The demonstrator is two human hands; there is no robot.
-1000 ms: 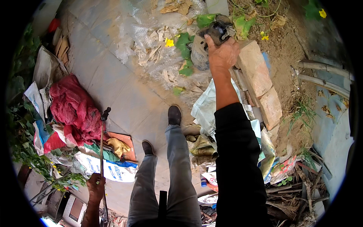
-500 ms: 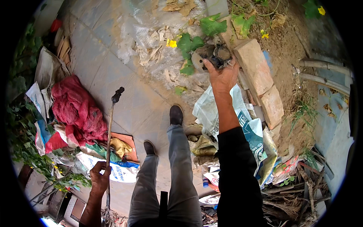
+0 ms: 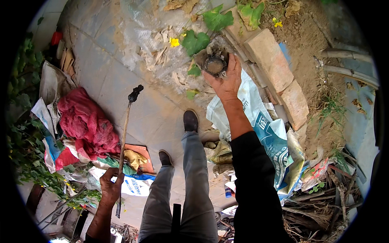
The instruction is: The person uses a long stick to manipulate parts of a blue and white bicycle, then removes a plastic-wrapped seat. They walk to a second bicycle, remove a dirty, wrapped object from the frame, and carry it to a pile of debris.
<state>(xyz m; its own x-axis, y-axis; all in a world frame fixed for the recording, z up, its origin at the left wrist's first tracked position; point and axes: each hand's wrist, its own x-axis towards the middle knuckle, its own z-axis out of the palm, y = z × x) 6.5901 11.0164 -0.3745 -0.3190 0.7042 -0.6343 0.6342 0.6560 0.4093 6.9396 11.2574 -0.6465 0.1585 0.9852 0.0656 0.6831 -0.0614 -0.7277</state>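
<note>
In my left hand (image 3: 111, 187), fingers closed, is a long thin wooden stick (image 3: 125, 133). Its far end carries a black, charred-looking clump (image 3: 135, 93) held above the paving. My right hand (image 3: 227, 83) grips a grey, soot-dirty container with a ragged rim (image 3: 201, 60) from its near right side. A round, dull grey-brown piece (image 3: 214, 65) shows at that container; whether it is loose inside or part of it I cannot tell. The container is beside a row of bricks (image 3: 269, 60), over crumpled clear plastic. Several fingers of my right hand are hidden behind it.
Paving slabs (image 3: 105, 52) lie ahead and to the left. A red mesh heap (image 3: 91, 121) and assorted sacks sit at left. By my right forearm lies a white and teal sack (image 3: 263, 129). Dry branches (image 3: 320, 210) are piled at lower right. Vine leaves (image 3: 219, 18) hang over the plastic.
The container in my right hand has come nearer and left, turned so its round piece shows. In my left hand, the stick's charred tip has shifted right.
</note>
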